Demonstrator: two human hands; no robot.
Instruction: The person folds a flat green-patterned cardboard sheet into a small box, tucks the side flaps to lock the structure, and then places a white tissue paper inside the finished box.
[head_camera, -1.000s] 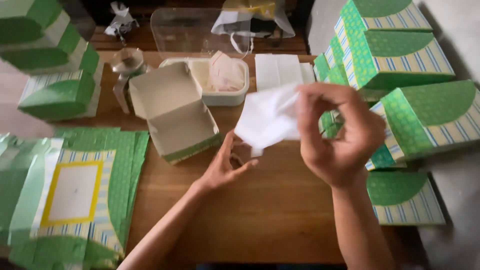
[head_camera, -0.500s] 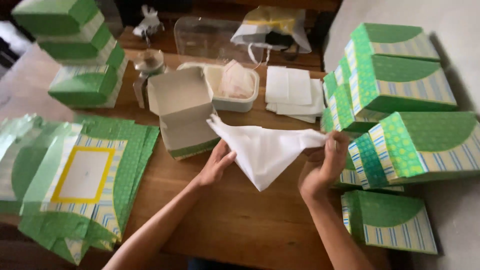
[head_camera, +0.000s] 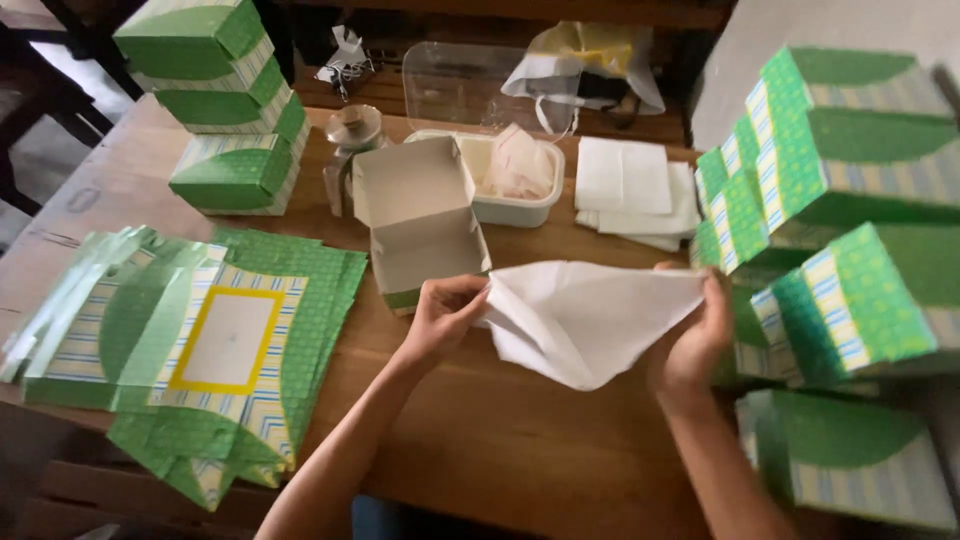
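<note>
While both hands pinch a white paper sheet (head_camera: 590, 320), wooden table (head_camera: 520, 450), green boxes (head_camera: 840, 170) stacked around

The single head view looks steeply down from above and behind the left hand (head_camera: 440, 318) and right hand (head_camera: 688, 345), close over them.

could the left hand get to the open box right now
Probably yes: the left hand sits right beside the open box, with nothing between them. But it is pinching one corner of the white paper, so it is not free.
</note>
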